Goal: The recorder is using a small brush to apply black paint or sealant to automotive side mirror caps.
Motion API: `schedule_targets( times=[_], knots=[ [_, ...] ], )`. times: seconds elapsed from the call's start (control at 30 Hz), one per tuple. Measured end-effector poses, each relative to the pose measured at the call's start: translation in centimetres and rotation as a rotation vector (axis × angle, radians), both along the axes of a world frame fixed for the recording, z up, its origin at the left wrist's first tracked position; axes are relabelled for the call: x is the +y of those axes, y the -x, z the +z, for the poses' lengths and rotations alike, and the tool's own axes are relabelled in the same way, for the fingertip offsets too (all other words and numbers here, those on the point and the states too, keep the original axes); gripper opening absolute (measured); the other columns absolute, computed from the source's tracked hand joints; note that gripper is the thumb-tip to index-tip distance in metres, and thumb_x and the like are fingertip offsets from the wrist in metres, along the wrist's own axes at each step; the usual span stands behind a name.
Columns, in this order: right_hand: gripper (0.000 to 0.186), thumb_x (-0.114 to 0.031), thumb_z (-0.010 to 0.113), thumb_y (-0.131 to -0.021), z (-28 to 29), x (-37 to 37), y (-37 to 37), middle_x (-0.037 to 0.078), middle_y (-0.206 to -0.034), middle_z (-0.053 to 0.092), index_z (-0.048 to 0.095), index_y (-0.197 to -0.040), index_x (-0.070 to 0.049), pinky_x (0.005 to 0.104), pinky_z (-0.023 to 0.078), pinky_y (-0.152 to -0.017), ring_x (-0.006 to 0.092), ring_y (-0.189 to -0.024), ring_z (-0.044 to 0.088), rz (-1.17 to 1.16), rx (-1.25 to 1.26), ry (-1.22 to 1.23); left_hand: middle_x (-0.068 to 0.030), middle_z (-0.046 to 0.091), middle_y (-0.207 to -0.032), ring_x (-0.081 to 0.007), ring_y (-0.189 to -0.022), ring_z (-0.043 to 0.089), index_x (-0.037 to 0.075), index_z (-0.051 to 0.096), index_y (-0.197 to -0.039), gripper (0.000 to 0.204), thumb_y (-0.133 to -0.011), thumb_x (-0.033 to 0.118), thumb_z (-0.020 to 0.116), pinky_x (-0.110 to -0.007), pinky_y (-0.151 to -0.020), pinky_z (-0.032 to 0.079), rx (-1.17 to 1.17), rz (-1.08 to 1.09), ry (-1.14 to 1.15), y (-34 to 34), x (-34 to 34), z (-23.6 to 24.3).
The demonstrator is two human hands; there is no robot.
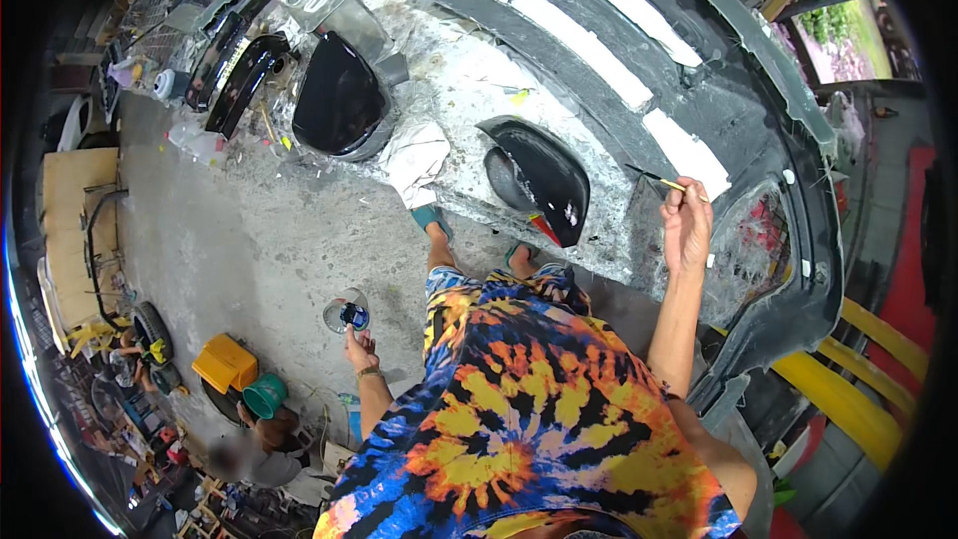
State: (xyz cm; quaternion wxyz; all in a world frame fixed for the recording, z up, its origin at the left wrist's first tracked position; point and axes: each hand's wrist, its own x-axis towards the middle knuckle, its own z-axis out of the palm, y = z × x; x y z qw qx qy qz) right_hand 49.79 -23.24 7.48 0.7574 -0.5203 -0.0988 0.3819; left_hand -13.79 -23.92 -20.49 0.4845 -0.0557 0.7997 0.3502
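My left hand grips a small round container with dark blue showing, beside the lower left of my body. My right hand holds a thin paintbrush, dark bristles pointing left, over the work surface at the right. Just left of the brush lies a glossy black mirror cover with a red mark on its lower tip. A large grey car body panel carrying white strips arches behind it. A second black cover rests farther left, beside a crumpled white cloth.
Curved black parts and a metal tin sit at the table's back left. At lower left are a co-worker, a yellow crate, a green bucket and a tyre. Yellow panels stand at right.
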Motion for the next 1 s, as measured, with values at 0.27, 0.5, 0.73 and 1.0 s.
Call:
schedule_targets(
  times=[0.27,0.5,0.73,1.0],
  knots=[
    [0.018,-0.018,0.054,-0.095,3.0,1.9,8.8,0.0,-0.077,0.05,0.058,-0.104,-0.003,0.0226,0.036,-0.059,0.0081,-0.068,0.046,-0.275,-0.3,0.031,0.0003,0.053,-0.061,-0.0107,-0.048,0.05,0.013,0.044,-0.086,0.04,-0.076,0.031,0.078,-0.023,-0.043,0.035,-0.079,-0.082,-0.221,6.0,13.2,-4.1],
    [0.019,-0.017,0.057,-0.093,6.1,5.7,16.4,0.003,-0.077,0.051,0.057,-0.103,0.0,0.0211,0.037,-0.058,0.0082,-0.069,0.047,-0.367,-0.45,0.084,-0.0005,0.054,-0.065,-0.0077,-0.052,0.05,-0.003,0.042,-0.118,0.06,-0.075,0.018,0.078,-0.02,-0.043,0.037,0.015,-0.234,-0.244,7.6,23.5,-5.3],
    [0.021,-0.02,0.058,-0.093,5.0,8.5,24.8,0.002,-0.075,0.051,0.057,-0.102,0.0,0.022,0.037,-0.057,0.0086,-0.066,0.046,-0.257,-0.39,0.049,-0.0135,0.059,-0.096,-0.0161,-0.082,0.06,-0.002,0.037,-0.127,0.076,-0.072,0.026,0.081,-0.026,-0.067,0.047,0.069,-0.256,-0.282,6.5,28.7,-5.1],
    [0.018,-0.018,0.058,-0.093,2.9,5.5,31.3,0.002,-0.076,0.052,0.058,-0.101,-0.003,0.0217,0.037,-0.058,0.0079,-0.066,0.047,-0.249,-0.334,-0.031,-0.0141,0.057,-0.113,-0.0219,-0.103,0.059,0.007,0.035,-0.125,0.059,-0.081,0.02,0.073,-0.032,-0.092,0.045,-0.273,-0.399,-0.643,8.1,32.7,6.8]
  ],
)
